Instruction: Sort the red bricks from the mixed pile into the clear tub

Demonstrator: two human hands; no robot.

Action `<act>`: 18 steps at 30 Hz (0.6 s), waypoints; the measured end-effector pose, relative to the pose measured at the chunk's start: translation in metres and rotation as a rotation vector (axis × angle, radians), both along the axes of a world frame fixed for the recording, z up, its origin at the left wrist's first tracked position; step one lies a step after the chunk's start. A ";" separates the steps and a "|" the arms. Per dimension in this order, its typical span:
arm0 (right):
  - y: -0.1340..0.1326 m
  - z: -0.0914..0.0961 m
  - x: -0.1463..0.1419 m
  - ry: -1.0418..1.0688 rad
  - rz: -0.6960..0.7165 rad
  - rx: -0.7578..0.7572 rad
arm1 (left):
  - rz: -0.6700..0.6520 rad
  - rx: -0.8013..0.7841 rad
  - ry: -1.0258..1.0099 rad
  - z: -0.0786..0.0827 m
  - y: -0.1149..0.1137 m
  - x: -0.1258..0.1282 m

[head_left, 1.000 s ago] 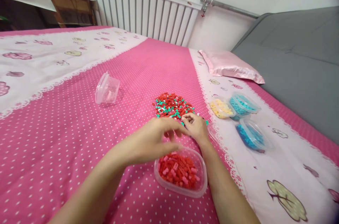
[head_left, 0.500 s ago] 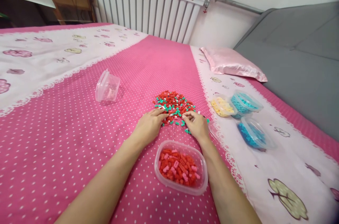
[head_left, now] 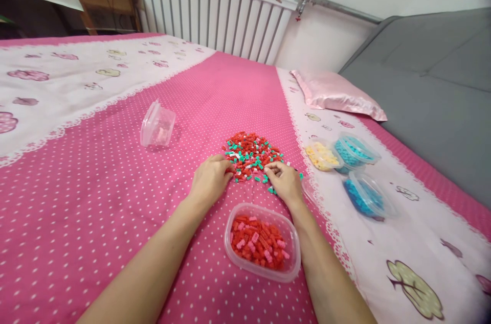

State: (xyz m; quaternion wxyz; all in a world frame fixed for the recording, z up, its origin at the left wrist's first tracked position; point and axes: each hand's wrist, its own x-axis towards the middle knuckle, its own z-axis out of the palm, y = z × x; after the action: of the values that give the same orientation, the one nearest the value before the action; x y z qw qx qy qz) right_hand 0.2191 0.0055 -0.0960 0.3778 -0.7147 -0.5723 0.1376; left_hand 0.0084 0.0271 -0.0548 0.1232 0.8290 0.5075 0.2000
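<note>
Brick pile (head_left: 253, 147), head view: tiny plastic-looking pcs, mostly red w/ green & white mixed in. Each pc is prob. v. light, stiff & hard to break, maybe a bit slick on smooth sides, so use fingertips only: one pc at a time, thumb & index across the long sides, approx. mid-length. Loose pcs at the near edge look easiest to get hold of; those in the middle overlap & likely slide if you press. Bedspread (head_left: 115, 201) underneath looks soft, so it may give a little under your fingers.

Position: the pile sits on the dotted pink strip, ahead of & between your hands. Your L hand (head_left: 210, 178) is at its left near edge, fingers curled in, tips by red pcs; can't tell if it's pinching one. Your R hand (head_left: 287, 182) is at the right near edge, thumb & index close together; can't tell if there's a pc between. Nearer you than the pile is the clear tub (head_left: 261, 271) w/ red & pink pcs (head_left: 259, 242).
</note>
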 end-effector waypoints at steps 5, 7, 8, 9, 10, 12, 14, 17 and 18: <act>0.000 0.000 0.000 -0.011 -0.006 -0.010 | -0.004 0.005 -0.191 0.008 -0.001 0.000; 0.000 -0.001 0.001 -0.014 -0.012 -0.014 | 0.014 -0.024 -0.317 0.015 -0.002 0.000; 0.001 -0.001 0.001 -0.012 -0.012 -0.014 | 0.025 -0.046 -0.383 0.019 -0.003 0.000; 0.001 -0.002 0.001 -0.008 -0.012 -0.014 | 0.027 -0.076 -0.453 0.024 -0.005 0.000; 0.001 -0.002 0.001 -0.005 -0.011 -0.014 | 0.021 -0.115 -0.523 0.028 -0.007 0.000; 0.001 -0.001 0.000 0.004 -0.011 -0.012 | -0.024 -0.219 -0.659 0.038 -0.013 0.001; 0.000 0.000 0.000 0.007 -0.007 -0.005 | -0.104 -0.329 -0.750 0.049 -0.021 0.001; 0.000 0.000 0.000 0.003 0.008 0.002 | -0.244 -0.396 -0.735 0.066 -0.039 0.002; 0.000 -0.001 0.000 0.004 0.009 0.000 | -0.289 -0.408 -0.690 0.072 -0.045 0.001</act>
State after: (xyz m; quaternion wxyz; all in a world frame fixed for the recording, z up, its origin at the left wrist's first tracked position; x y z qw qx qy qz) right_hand 0.2191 0.0053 -0.0971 0.3783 -0.7119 -0.5747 0.1407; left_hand 0.0096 -0.0178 0.0167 0.4740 0.7349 0.3441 0.3417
